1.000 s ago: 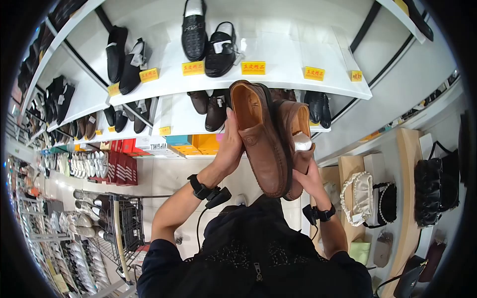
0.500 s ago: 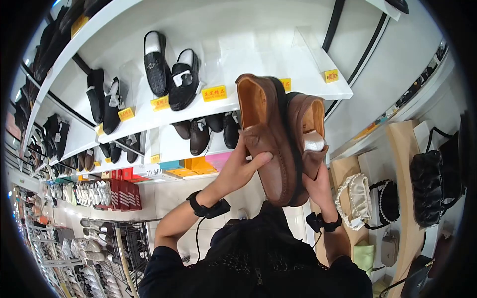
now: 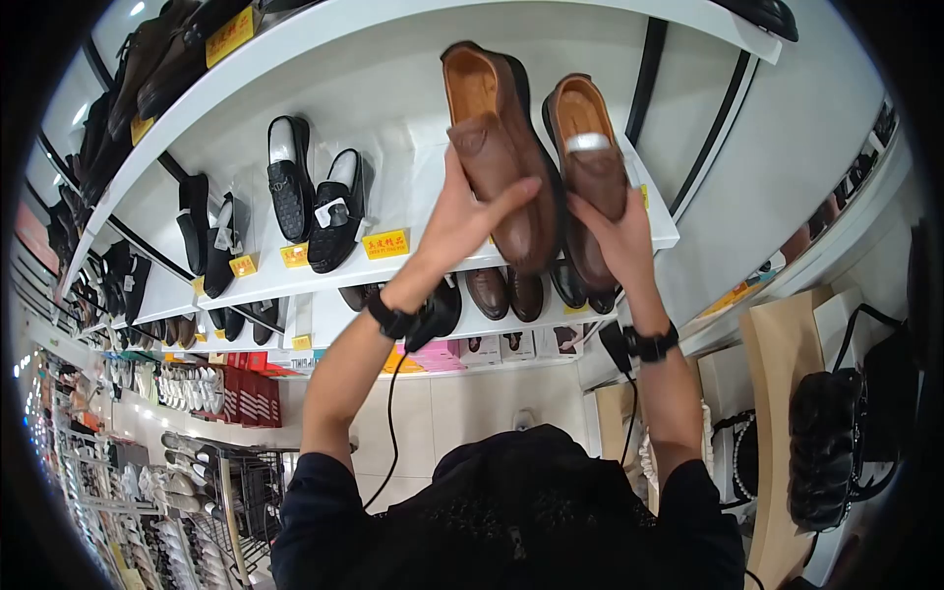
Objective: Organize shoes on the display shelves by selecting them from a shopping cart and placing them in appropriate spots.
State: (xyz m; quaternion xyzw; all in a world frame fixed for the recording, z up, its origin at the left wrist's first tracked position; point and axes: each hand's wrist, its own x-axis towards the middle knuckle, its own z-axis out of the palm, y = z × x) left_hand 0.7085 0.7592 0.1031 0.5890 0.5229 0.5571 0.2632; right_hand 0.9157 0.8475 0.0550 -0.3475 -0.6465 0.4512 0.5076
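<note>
My left hand (image 3: 475,202) is closed around a brown leather loafer (image 3: 511,221), thumb across its upper. Its tan insole faces up toward me. In my right hand (image 3: 619,231) is the matching brown loafer (image 3: 590,177), with white stuffing in its opening. Both shoes tilt with heels up and away, held in front of the white shelf (image 3: 413,211). A small gap shows between them at the heels. To their left, a pair of black loafers stands on the shelf, one with a buckle (image 3: 289,182) and one with a white tag (image 3: 336,211).
Yellow price signs (image 3: 384,244) line the shelf edge. More shoes (image 3: 501,293) stand on the shelf below, above colourful boxes (image 3: 433,356). Black handbags (image 3: 826,442) sit on a wooden stand at right. A wire cart (image 3: 251,501) is at lower left.
Both hands have lifted the brown loafers up and forward toward the shelf. The two shoes have moved apart from each other, and my right hand now shows on top of its shoe.
</note>
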